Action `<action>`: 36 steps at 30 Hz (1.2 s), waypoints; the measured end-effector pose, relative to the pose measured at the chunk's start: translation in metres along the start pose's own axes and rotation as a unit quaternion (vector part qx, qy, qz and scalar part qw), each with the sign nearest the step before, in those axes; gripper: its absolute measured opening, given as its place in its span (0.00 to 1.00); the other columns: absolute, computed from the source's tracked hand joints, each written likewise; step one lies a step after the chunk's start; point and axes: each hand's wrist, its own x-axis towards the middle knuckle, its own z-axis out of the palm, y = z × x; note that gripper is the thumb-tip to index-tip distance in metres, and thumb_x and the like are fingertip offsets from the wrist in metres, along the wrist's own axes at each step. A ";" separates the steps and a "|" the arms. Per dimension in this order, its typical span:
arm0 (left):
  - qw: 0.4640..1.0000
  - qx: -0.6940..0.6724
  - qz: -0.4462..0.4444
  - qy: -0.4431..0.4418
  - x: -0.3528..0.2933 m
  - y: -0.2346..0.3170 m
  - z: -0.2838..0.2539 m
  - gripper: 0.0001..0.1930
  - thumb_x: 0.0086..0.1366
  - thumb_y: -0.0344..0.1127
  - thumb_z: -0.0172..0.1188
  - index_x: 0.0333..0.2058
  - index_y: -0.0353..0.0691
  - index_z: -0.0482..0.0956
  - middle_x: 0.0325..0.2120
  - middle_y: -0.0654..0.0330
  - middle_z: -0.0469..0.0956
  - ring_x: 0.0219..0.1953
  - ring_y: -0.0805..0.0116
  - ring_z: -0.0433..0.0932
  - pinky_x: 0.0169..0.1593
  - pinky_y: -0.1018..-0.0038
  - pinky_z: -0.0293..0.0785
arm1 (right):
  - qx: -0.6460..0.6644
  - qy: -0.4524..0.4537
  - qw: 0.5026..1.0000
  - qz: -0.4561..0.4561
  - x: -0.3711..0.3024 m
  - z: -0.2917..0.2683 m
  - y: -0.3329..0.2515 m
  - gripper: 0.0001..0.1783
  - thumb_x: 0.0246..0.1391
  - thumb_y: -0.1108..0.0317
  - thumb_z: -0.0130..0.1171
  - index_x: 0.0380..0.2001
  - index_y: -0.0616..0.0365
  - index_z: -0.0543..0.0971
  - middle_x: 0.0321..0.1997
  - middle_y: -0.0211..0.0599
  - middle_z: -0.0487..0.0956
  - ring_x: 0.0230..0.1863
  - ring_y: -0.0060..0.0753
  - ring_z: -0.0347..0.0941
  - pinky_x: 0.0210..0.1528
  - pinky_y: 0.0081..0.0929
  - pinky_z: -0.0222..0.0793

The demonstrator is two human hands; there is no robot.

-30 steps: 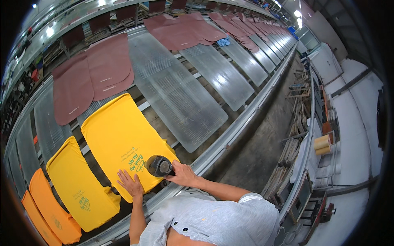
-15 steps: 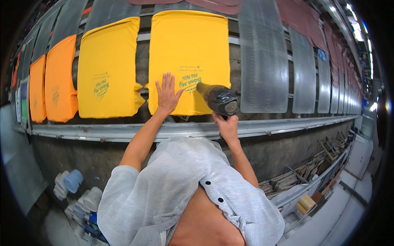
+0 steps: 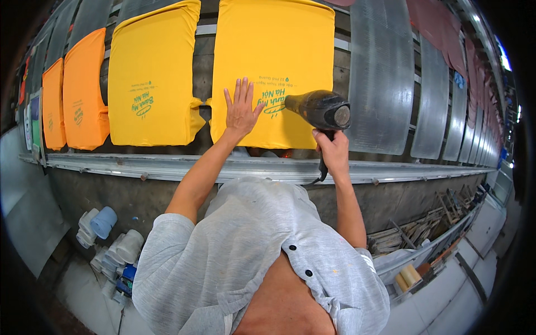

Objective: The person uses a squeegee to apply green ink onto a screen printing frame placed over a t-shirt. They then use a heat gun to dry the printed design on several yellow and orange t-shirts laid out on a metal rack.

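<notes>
A yellow shirt [image 3: 268, 44] with a green print is stretched over a flat board in front of me. My left hand [image 3: 242, 111] lies flat on it with fingers outstretched, just left of the print. My right hand [image 3: 334, 149] grips the handle of a black hair dryer [image 3: 319, 108]. The dryer's nozzle points left at the print, close to the cloth, and its cord hangs below my hand. Another printed yellow shirt [image 3: 153, 61] covers the board to the left, and orange shirts [image 3: 85, 92] cover the boards beyond it.
Bare grey boards [image 3: 382, 78] run in a row to the right, with dark red cloth [image 3: 432, 25] at their far ends. A metal rail [image 3: 167, 167] passes between me and the boards. Plastic tubs [image 3: 104, 222] stand at lower left; wooden sticks [image 3: 393, 237] are piled at lower right.
The hair dryer in my right hand has swung to the right and tilted more sideways. My left hand stays flat beside the print. The whole view has shifted slightly.
</notes>
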 end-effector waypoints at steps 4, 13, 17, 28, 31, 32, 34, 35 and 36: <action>1.000 -0.003 -0.002 0.000 -0.001 0.000 0.002 0.40 0.72 0.59 0.49 0.72 0.36 0.57 0.75 0.51 0.49 0.78 0.54 0.43 0.75 0.39 0.33 | 0.031 0.000 1.000 0.005 0.011 -0.003 -0.006 0.10 0.57 0.68 0.63 0.34 0.66 0.81 0.25 0.28 0.77 0.23 0.18 0.70 0.26 0.23 0.65; 1.000 -0.009 -0.008 0.000 0.000 0.000 -0.003 0.38 0.73 0.56 0.50 0.71 0.35 0.57 0.75 0.51 0.49 0.78 0.54 0.43 0.75 0.40 0.33 | 0.014 -0.008 1.000 -0.004 0.017 0.004 -0.009 0.11 0.57 0.67 0.64 0.35 0.67 0.81 0.25 0.28 0.77 0.24 0.17 0.70 0.27 0.22 0.64; 1.000 -0.015 -0.012 0.005 0.001 0.000 -0.003 0.38 0.73 0.56 0.50 0.71 0.35 0.58 0.76 0.51 0.48 0.78 0.53 0.42 0.75 0.42 0.33 | 0.004 -0.006 1.000 0.000 0.021 0.006 -0.008 0.11 0.57 0.67 0.64 0.35 0.67 0.81 0.24 0.28 0.78 0.23 0.18 0.70 0.27 0.22 0.65; 0.999 -0.042 -0.016 0.013 0.000 0.001 -0.005 0.38 0.73 0.52 0.52 0.71 0.33 0.56 0.75 0.48 0.49 0.78 0.50 0.42 0.75 0.44 0.33 | 0.010 0.013 1.000 0.000 0.025 0.014 -0.010 0.12 0.57 0.67 0.64 0.36 0.67 0.81 0.26 0.30 0.78 0.24 0.19 0.71 0.28 0.24 0.66; 0.999 -0.042 -0.018 0.013 0.001 0.001 -0.005 0.37 0.73 0.52 0.52 0.71 0.32 0.57 0.75 0.48 0.50 0.78 0.50 0.43 0.76 0.44 0.34 | 0.022 0.013 1.000 0.003 0.027 0.013 -0.006 0.12 0.57 0.68 0.63 0.37 0.67 0.81 0.28 0.30 0.78 0.24 0.20 0.71 0.28 0.24 0.66; 0.999 -0.042 -0.019 0.012 0.001 0.000 -0.005 0.37 0.73 0.52 0.52 0.71 0.32 0.57 0.75 0.48 0.50 0.78 0.50 0.43 0.76 0.44 0.34 | 0.025 0.011 1.000 0.003 0.028 0.013 -0.005 0.12 0.57 0.68 0.63 0.37 0.68 0.81 0.28 0.30 0.78 0.24 0.20 0.71 0.28 0.24 0.66; 0.999 -0.036 -0.019 0.015 0.000 0.000 -0.004 0.38 0.73 0.53 0.52 0.71 0.33 0.57 0.75 0.49 0.50 0.78 0.51 0.44 0.76 0.44 0.35 | 0.032 0.006 0.999 0.002 0.029 0.014 -0.006 0.12 0.57 0.68 0.63 0.38 0.68 0.80 0.28 0.30 0.78 0.24 0.20 0.71 0.29 0.23 0.66; 0.999 -0.032 -0.019 0.016 -0.001 -0.001 -0.003 0.38 0.72 0.54 0.52 0.71 0.33 0.58 0.75 0.49 0.51 0.78 0.51 0.44 0.76 0.44 0.35 | 0.036 0.004 0.999 0.000 0.029 0.015 -0.006 0.12 0.57 0.68 0.63 0.38 0.67 0.80 0.29 0.30 0.78 0.25 0.20 0.71 0.29 0.23 0.66; 0.998 -0.057 -0.020 0.027 -0.001 -0.002 -0.002 0.38 0.72 0.53 0.52 0.71 0.33 0.58 0.75 0.49 0.51 0.78 0.51 0.44 0.76 0.44 0.35 | 0.044 -0.002 0.999 -0.006 0.030 0.017 -0.005 0.12 0.57 0.68 0.63 0.38 0.68 0.80 0.28 0.30 0.78 0.24 0.20 0.71 0.29 0.23 0.66</action>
